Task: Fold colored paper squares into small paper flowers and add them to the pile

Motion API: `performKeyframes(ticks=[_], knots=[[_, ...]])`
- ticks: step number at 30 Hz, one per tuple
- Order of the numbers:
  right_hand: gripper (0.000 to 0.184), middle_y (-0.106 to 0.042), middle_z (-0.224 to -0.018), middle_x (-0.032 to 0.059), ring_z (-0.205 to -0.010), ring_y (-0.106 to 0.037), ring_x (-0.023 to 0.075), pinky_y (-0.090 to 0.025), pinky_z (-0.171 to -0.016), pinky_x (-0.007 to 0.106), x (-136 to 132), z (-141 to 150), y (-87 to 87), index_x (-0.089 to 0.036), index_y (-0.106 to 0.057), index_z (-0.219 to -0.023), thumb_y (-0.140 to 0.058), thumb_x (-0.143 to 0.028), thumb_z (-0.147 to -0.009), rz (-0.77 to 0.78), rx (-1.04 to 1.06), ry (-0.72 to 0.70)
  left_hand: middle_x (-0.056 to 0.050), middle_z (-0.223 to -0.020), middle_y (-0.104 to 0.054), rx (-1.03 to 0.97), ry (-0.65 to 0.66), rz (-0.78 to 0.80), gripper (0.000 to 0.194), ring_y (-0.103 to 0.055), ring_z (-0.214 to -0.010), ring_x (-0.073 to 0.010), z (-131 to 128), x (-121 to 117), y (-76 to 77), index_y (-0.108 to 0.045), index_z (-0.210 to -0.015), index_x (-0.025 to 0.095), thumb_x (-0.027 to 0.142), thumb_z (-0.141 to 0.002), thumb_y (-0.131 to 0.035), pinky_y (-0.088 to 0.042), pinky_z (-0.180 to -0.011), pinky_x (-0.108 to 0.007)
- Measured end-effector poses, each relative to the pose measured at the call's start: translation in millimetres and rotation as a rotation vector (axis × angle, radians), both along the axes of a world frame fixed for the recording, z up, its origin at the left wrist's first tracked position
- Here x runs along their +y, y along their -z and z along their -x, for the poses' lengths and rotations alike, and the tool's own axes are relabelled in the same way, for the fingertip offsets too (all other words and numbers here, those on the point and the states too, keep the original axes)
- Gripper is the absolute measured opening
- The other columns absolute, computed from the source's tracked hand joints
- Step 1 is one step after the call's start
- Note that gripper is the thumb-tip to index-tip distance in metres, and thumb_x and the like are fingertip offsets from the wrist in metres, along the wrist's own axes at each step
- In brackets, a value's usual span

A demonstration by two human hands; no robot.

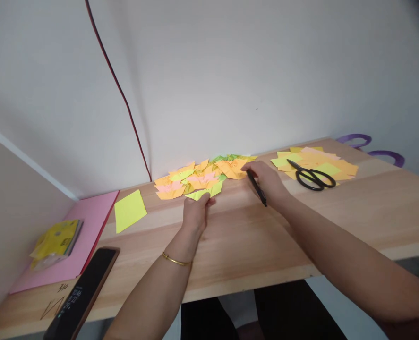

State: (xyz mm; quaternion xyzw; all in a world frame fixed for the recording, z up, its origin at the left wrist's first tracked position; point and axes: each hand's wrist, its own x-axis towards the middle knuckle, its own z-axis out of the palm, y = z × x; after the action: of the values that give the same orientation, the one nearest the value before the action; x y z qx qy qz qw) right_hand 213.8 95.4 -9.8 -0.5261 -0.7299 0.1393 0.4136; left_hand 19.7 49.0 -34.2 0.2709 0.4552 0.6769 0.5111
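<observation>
My left hand (195, 211) pinches a folded yellow-green paper piece (205, 191) between thumb and fingers, at the front of a heap of folded papers (172, 190). The heap is orange, pink, yellow and green, and small dots show on several pieces. In my right hand (266, 182) a black pen (256, 188) is held, slanting down towards the table. That hand's fingertips are beside the heap's right end, close to an orange folded paper (232, 167); whether they touch it I cannot tell.
Black scissors (312, 177) lie on loose paper sheets (344, 168) at the right. Purple handles (386, 153) stick up beyond the table edge. At left are a yellow sheet (129, 211), a pink board (98, 215) with a yellow packet (58, 238), and a phone (83, 293). A cable (124, 99) runs down the wall.
</observation>
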Motion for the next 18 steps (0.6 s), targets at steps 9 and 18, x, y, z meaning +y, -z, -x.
performKeyframes(ticks=[9,18], knots=[[0.026,-0.055,-0.092,0.0184,-0.086,-0.056,0.0326,-0.041,-0.071,0.043,22,-57,-0.6,-0.015,-0.06,-0.091,-0.048,-0.007,-0.07,0.367,-0.39,0.314,0.001,-0.075,-0.063,-0.034,0.048,0.028,0.031,-0.058,-0.06,-0.0102,3,0,0.9,-0.061,-0.08,0.016,0.014,-0.052,-0.075,-0.052,-0.072,-0.033],[0.029,-0.059,-0.113,0.0066,-0.098,-0.057,0.0174,-0.046,-0.084,0.032,5,-6,-5.7,-0.022,-0.054,-0.109,-0.05,-0.032,-0.082,0.173,0.051,-0.106,-0.002,-0.078,-0.063,0.037,0.189,-0.006,0.031,-0.057,-0.062,-0.0104,-1,-5,1.2,-0.061,-0.082,0.013,0.016,-0.054,-0.075,-0.051,-0.071,-0.032]])
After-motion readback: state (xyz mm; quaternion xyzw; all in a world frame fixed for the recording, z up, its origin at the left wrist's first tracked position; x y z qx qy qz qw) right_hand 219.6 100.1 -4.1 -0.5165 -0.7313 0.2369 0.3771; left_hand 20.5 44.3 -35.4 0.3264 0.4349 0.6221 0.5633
